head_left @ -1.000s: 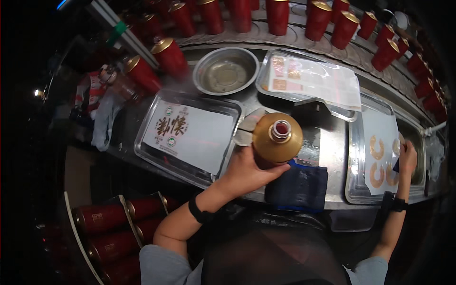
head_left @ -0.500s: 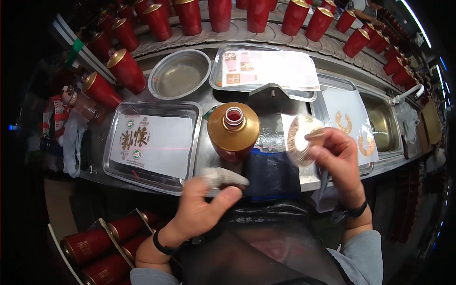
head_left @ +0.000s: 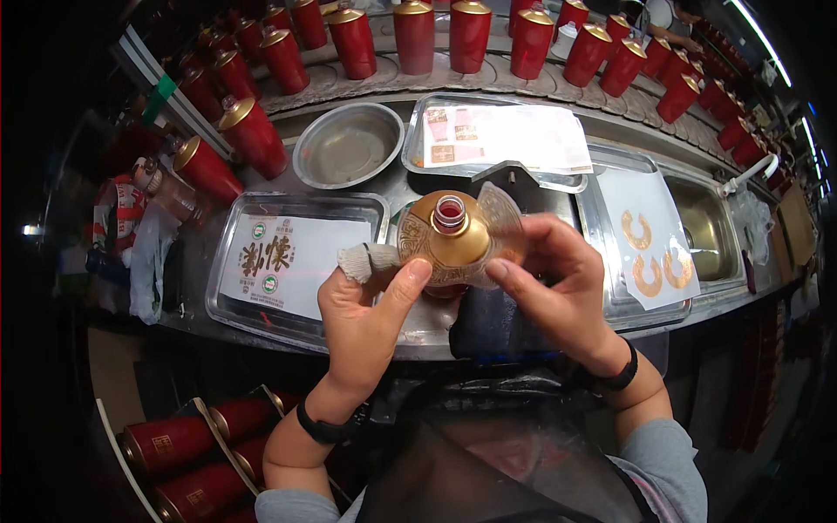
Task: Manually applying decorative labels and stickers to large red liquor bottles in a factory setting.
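Note:
A red bottle with a gold shoulder and an open neck stands in front of me at the middle of the bench. A curved, patterned gold decal wraps around its shoulder, and its right end stands away from the surface. My right hand pinches that loose end between thumb and fingers. On the left, my left hand presses the decal to the bottle with its thumb. A pale ribbed finger cover sits on one of its fingers. The fingertips behind the bottle are hidden.
A tray with a printed sheet lies left, a metal bowl behind it. Another tray holds papers. At right, a white sheet carries gold curved decals beside a sink. Red bottles line a conveyor at the back.
My right hand has brought the decal left onto the bottle's shoulder. My left hand has moved up to the bottle's left side and now touches the decal. The whole view has shifted slightly.

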{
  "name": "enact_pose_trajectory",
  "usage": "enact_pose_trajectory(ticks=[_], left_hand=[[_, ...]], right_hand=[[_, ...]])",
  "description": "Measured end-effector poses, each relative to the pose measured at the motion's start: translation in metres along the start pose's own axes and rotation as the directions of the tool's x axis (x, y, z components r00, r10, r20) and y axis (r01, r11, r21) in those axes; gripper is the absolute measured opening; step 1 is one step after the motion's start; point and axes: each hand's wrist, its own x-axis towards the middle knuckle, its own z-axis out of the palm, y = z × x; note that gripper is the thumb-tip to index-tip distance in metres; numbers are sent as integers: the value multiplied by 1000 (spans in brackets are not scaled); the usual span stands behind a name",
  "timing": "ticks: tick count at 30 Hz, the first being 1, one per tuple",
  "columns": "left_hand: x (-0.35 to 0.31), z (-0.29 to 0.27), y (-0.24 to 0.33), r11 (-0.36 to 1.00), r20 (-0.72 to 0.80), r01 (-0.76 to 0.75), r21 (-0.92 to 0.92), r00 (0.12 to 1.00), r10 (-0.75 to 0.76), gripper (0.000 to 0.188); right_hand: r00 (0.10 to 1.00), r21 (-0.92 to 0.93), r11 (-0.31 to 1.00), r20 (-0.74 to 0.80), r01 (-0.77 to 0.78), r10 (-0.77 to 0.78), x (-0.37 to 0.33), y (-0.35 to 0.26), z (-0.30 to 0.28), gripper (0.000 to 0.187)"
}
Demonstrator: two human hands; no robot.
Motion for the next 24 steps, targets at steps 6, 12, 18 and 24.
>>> enact_pose_trajectory(ticks=[6, 12, 18, 24], left_hand=[[30, -4, -32, 967, 1, -229, 108, 973, 230, 33], [40, 2, -42, 928, 170, 30, -372, 985, 36, 46], [16, 15, -48, 965, 29, -73, -251, 996, 83, 47], [18, 13, -52, 952, 15, -66, -299, 997, 75, 46]], right_hand=[[998, -95, 996, -60, -3, -3, 35, 28, 0, 19], [992, 311, 949, -91, -53, 85, 23, 50, 20, 36], [1000, 58, 998, 7, -5, 4, 26, 54, 15, 43], [998, 184, 982, 52, -53, 44, 29, 51, 9, 45]])
